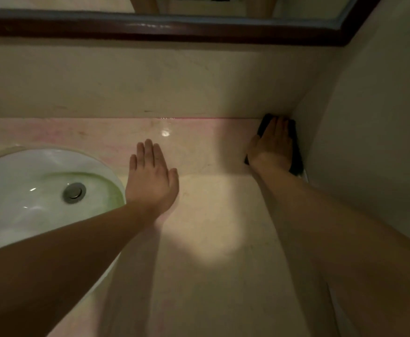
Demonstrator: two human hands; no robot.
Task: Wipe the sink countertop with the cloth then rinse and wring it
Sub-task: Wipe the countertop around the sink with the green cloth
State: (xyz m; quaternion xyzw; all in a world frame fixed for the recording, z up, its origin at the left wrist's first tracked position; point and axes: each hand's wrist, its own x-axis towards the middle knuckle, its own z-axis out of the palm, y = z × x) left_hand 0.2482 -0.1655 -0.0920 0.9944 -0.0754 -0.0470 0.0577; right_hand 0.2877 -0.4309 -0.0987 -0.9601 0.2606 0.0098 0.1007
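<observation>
A dark cloth [296, 156] lies flat on the pale marble countertop [206, 227], in the far right corner where the backsplash meets the side wall. My right hand [273, 144] presses down on it with straight fingers, covering most of it. My left hand [151, 176] rests flat on the countertop, fingers straight and together, just right of the white sink basin [12, 190]. The left hand holds nothing.
The basin has a metal drain plug [74, 192] and a greenish tint of water near it. A backsplash runs along the back, with a dark-framed mirror [174, 27] above. The side wall [369, 117] bounds the counter on the right.
</observation>
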